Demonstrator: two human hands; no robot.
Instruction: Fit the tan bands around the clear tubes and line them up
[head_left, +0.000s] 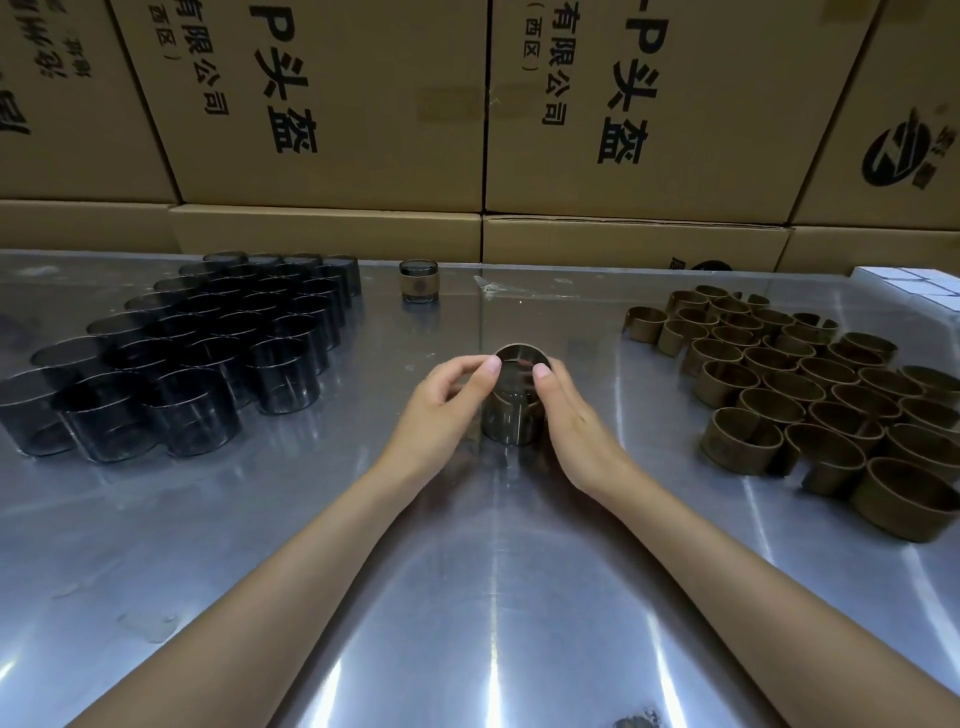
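Left hand: fingers curled, thumb tip pinching inward.
Right hand: mirrors it, thumb up.
Forearms: bare, converging forward.

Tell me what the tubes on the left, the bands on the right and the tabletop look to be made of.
Tubes: smoky see-through glass or hard plastic; thin bright rims and glossy walls, which one cannot be told.
Bands: tan, matte, likely card or thin wood veneer; they are thin-walled rings, some showing an open gap.
Tabletop: brushed metal, probably steel; streaky glare and blurred reflections.

Stacked cardboard boxes read "头盔" and "有限公司".
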